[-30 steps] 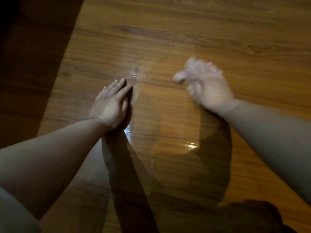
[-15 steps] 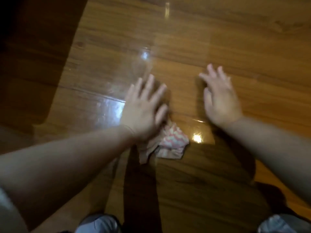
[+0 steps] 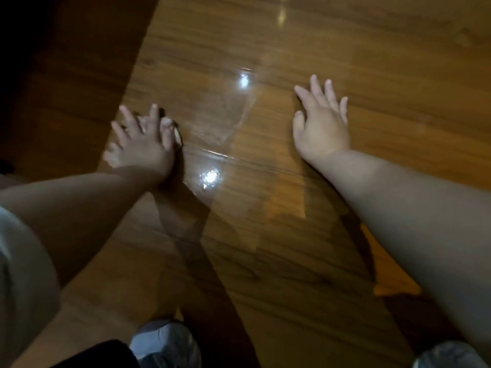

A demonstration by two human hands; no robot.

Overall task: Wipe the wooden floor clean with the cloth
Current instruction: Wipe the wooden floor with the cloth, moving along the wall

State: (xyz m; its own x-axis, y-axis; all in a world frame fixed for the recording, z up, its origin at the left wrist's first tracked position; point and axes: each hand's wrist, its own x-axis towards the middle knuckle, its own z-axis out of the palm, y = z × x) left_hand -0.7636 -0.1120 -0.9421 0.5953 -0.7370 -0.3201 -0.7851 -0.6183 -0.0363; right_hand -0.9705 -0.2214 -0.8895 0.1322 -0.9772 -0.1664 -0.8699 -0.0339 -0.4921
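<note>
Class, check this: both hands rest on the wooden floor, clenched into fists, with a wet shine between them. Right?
Not fists. In the head view the left hand and right hand rest on the floor with fingers straight and spread; the wet shine lies between them.

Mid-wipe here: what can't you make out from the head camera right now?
1. The cloth: head view, presumably covered by the left hand; pale bits at the hand's edges are too blurred to identify.
2. The left fingers: motion-blurred, so their contact is unclear.
3. The floor at far left: lost in deep shadow.
4. Wet or dirty patches: glare masks the surface.
5. Boards beneath the right hand: hidden by the palm.
</note>
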